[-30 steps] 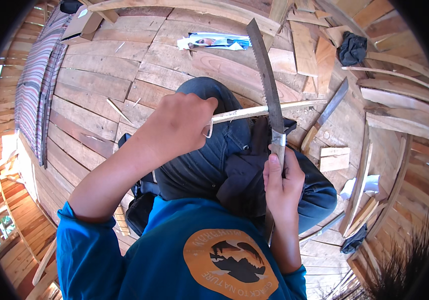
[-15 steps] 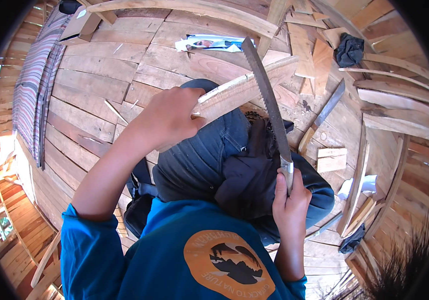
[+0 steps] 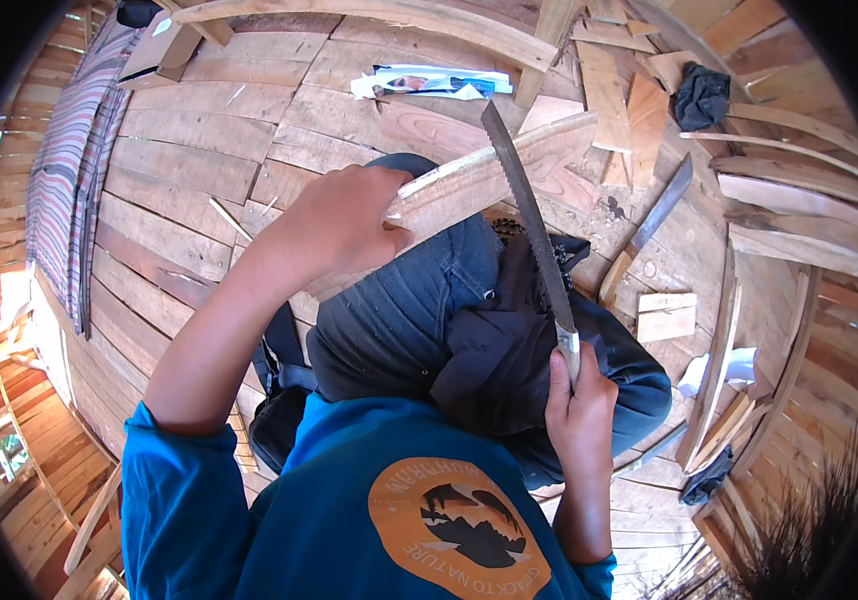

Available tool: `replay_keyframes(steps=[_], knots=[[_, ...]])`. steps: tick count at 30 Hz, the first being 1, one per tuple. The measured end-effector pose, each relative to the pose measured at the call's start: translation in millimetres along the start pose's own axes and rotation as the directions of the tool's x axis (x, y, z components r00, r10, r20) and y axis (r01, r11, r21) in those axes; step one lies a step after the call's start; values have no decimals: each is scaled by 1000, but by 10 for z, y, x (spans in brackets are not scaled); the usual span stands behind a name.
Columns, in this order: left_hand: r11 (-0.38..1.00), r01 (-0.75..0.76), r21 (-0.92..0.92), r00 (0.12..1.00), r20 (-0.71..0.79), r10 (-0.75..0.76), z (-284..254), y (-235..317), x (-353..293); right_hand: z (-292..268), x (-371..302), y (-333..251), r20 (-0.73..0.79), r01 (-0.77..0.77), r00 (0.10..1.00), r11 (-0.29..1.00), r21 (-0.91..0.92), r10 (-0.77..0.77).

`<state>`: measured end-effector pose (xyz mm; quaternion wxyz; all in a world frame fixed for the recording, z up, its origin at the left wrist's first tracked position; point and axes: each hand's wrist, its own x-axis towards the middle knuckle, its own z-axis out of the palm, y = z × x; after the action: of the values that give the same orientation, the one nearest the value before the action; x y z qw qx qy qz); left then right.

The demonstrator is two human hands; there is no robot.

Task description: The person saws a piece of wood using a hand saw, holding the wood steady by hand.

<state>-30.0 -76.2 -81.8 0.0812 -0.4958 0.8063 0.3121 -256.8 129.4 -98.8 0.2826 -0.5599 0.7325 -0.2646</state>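
Across my raised thigh lies a pale wooden board, slanting up to the right. My left hand is closed round its near left part, thumb below and knuckles on top. In my right hand is the handle of a curved hand saw. The saw's toothed blade rises up and left, crossing the board near its far right part, with its tip above the board's upper edge. Whether the teeth are biting into the wood I cannot tell.
A long knife with a wooden handle lies on the plank floor to the right. Nearby are a small wood block, a black cloth and loose offcuts. A white-and-blue package lies ahead; a striped mat hangs left.
The saw has been drawn back toward me, so its tip sits lower over the board. My left hand and the board have hardly moved.
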Motion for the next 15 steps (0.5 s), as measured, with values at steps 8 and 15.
replay_keyframes(steps=[8, 15], knots=[[985, -95, 146, 983, -141, 115, 63, 31, -35, -167, 205, -145, 129, -101, 987, 995, 14, 98], [961, -117, 251, 982, -113, 150, 148, 157, -118, -50, 379, -128, 64, -8, 998, 1000, 7, 7]])
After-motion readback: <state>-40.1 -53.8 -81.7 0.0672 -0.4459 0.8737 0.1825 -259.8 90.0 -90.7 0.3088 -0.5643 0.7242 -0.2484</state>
